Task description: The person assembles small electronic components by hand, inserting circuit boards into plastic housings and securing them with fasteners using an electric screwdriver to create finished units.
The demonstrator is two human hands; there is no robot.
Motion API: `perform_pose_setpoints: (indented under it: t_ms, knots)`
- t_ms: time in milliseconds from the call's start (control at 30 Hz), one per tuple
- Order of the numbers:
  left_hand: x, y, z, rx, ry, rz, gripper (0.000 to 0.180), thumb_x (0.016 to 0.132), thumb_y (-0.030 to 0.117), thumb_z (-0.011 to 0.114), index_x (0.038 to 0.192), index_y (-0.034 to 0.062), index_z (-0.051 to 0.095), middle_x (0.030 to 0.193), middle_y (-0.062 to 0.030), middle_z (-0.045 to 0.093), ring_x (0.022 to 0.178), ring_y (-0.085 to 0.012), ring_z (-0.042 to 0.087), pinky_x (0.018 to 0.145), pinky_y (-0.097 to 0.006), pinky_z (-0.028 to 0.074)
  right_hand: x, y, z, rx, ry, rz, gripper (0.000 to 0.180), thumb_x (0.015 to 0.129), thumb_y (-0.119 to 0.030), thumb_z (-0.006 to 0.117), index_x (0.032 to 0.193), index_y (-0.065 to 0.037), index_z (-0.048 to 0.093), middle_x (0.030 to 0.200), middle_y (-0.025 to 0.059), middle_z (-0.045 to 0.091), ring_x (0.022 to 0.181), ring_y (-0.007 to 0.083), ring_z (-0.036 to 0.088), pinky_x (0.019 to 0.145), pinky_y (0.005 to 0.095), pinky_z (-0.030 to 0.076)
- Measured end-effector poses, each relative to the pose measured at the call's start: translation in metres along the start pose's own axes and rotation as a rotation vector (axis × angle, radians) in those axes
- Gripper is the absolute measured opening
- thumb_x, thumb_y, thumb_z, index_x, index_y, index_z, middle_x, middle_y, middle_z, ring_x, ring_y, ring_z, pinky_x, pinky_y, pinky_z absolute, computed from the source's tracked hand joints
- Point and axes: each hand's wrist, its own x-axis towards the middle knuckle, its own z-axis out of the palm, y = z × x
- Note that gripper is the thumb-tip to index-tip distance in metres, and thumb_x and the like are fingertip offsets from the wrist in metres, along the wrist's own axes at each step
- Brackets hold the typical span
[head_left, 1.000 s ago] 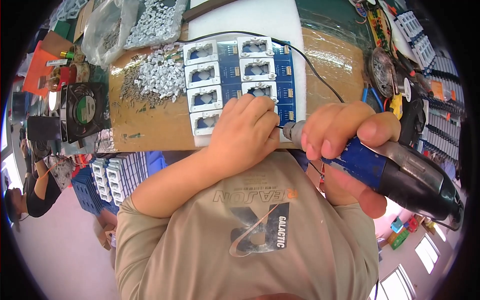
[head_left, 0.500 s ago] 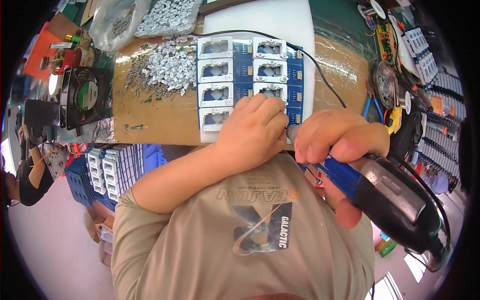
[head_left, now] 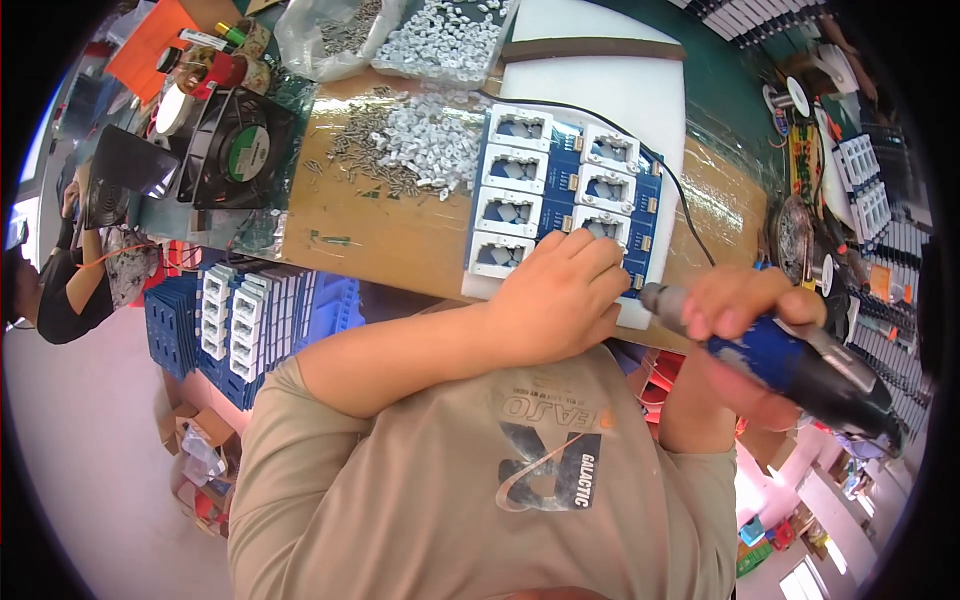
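A blue circuit board (head_left: 562, 170) with two columns of white plastic frames (head_left: 511, 211) lies on a white foam sheet (head_left: 610, 90). My left hand (head_left: 565, 292) rests over the board's near right part, its fingers curled together. They cover the nearest frame of the right column, and whatever they pinch is hidden. Off the board's right edge, my right hand (head_left: 745, 305) is wrapped round an electric screwdriver (head_left: 835, 385) with a blue and black body. The tool's grey nose points toward my left hand, a short distance from it.
Left of the board lie heaped small white parts (head_left: 432, 140) and metal screws (head_left: 365, 155). A clear bag (head_left: 325, 45) and a black fan (head_left: 237, 150) stand beyond. A black cable (head_left: 690, 215) crosses the foam. Stacked boards (head_left: 245, 320) and another person (head_left: 70, 290) are at left.
The screwdriver in my right hand has drawn back to the right, away from my left hand. My left hand stays curled at the board. The whole view has shifted and tilted.
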Motion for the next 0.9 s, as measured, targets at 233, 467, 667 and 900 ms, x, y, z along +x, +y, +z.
perform_pose_setpoints:
  t_ms: [233,467,667,900]
  knots:
    - [-0.021,-0.063,-0.077,0.362,0.279,-0.028,0.019,0.077,0.009,0.076,0.095,0.0095,0.07,0.098,-0.008,0.064,0.092,-0.0303,0.062,0.083,-0.043,0.047,-0.025,0.006,-0.041,-0.228,0.434,0.065,0.09,0.079,-0.066,0.076,0.138,-0.004,0.048,0.093,0.0122,0.06,0.074,0.0235,0.061,0.064,0.0389,0.053]
    - [-0.042,-0.068,-0.096,0.466,0.054,-0.287,0.02,0.079,0.01,0.076,0.098,0.008,0.07,0.099,-0.0098,0.064,0.095,-0.0325,0.061,0.081,-0.042,0.049,-0.026,0.024,-0.036,-0.18,0.427,0.17,0.086,0.076,-0.06,0.081,0.132,-0.003,0.05,0.093,0.0115,0.061,0.08,0.0236,0.062,0.073,0.0385,0.053]
    - [-0.06,-0.064,-0.108,0.401,0.133,-0.32,0.024,0.077,0.011,0.078,0.099,0.0078,0.07,0.101,-0.0099,0.063,0.094,-0.031,0.061,0.08,-0.041,0.049,-0.028,0.024,-0.042,-0.164,0.486,0.177,0.087,0.075,-0.064,0.081,0.132,-0.004,0.051,0.093,0.0106,0.06,0.079,0.0225,0.061,0.072,0.037,0.053]
    - [-0.061,-0.062,-0.108,0.392,0.148,-0.434,0.02,0.075,0.009,0.078,0.093,0.006,0.069,0.096,-0.0104,0.063,0.09,-0.0307,0.062,0.079,-0.041,0.049,-0.029,0.026,-0.047,-0.185,0.45,0.181,0.084,0.08,-0.066,0.073,0.134,-0.005,0.052,0.094,0.0107,0.057,0.078,0.022,0.057,0.071,0.0367,0.049]
